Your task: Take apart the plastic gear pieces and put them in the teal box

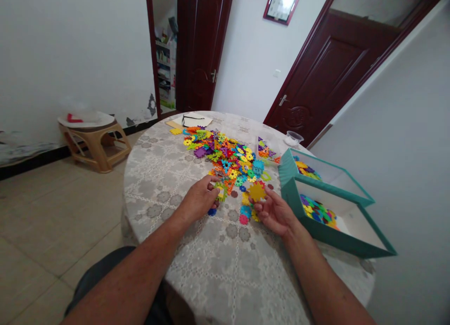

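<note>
My left hand (204,195) is closed on a lime-green toothed plastic piece (221,192) with a pale yellow middle. Between the thumb and fingers of my right hand (276,210) is a yellow gear-shaped plastic piece (257,192), held up flat side toward me. A large heap of colourful plastic pieces (230,151) spreads over the table just beyond both hands. Below the yellow piece lie a pink disc (243,219) and a blue one (245,211). A dark blue piece (212,212) rests under my left fingers.
Two teal boxes (341,236) with plastic pieces inside stand at the right of the round table (211,268). Black glasses (191,119) lie on paper at the far edge. A clear plastic cup (294,136) is at the back right. A stool (94,144) stands left.
</note>
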Action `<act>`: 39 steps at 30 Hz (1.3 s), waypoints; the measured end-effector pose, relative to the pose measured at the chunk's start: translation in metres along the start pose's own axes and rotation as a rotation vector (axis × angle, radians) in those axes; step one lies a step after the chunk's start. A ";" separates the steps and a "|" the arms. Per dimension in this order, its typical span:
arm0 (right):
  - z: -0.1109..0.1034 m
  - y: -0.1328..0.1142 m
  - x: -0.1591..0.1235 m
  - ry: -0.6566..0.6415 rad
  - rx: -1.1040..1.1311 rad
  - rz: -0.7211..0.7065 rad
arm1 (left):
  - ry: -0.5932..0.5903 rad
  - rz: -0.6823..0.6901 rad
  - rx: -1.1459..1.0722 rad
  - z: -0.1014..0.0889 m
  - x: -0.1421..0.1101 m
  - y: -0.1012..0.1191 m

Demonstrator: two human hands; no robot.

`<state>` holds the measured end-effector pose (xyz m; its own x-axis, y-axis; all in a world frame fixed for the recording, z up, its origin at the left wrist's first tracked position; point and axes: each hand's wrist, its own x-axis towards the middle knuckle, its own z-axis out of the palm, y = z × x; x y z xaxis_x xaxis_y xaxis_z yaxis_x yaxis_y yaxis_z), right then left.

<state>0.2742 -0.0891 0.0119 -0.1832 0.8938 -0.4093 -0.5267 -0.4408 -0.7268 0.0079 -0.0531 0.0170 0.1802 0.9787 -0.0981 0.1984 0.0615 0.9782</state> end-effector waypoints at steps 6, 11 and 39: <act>0.008 0.016 -0.001 0.079 -0.491 -0.390 | -0.047 0.016 -0.031 0.001 0.004 -0.009; 0.028 0.044 -0.004 0.029 -1.144 -0.802 | -0.236 0.003 -0.168 0.006 -0.003 -0.009; -0.046 -0.167 -0.033 1.075 -1.750 -0.795 | -0.069 0.279 0.577 -0.037 0.004 -0.020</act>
<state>0.4068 -0.0485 0.1212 0.3505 0.7755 0.5251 0.9361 -0.2734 -0.2211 -0.0310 -0.0430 0.0038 0.3579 0.9266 0.1151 0.6177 -0.3274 0.7150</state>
